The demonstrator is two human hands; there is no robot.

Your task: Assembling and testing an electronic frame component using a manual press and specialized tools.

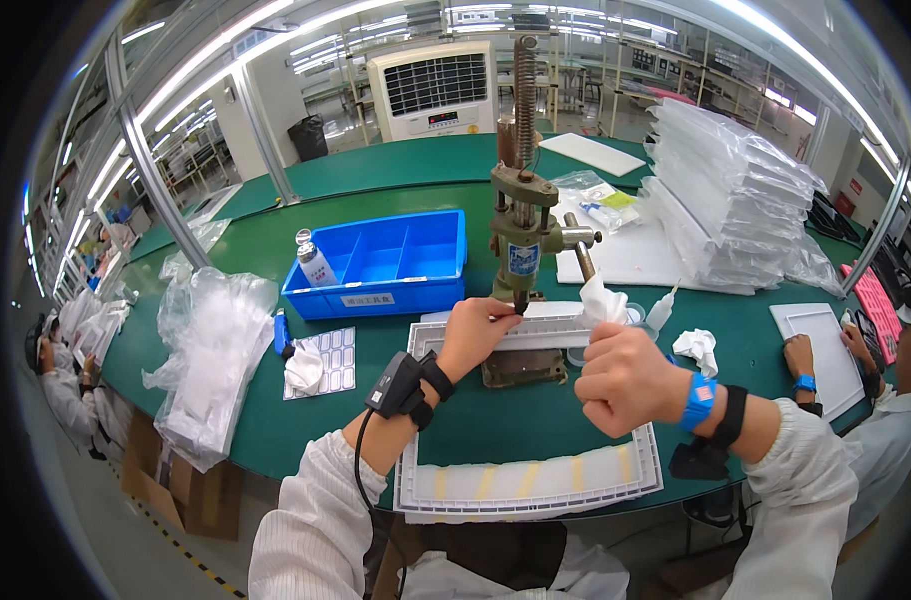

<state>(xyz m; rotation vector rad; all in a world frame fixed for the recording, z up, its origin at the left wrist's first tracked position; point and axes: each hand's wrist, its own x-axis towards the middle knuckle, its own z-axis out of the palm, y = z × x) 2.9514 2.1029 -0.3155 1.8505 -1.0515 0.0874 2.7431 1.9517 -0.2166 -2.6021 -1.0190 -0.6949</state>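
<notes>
Left hand (472, 335) pinching small part under press (522, 235) tip, frame centre. Right hand (623, 380) clenched on lever (581, 258), wrapped in tissue. Pressing looks not yet done; white tray (535, 485) waits below.

- You have one press (522, 215).
- One blue bin (380, 262) sits far left.
- Two white trays (531, 485) lie near you.
- Two bottles (315, 265).
</notes>
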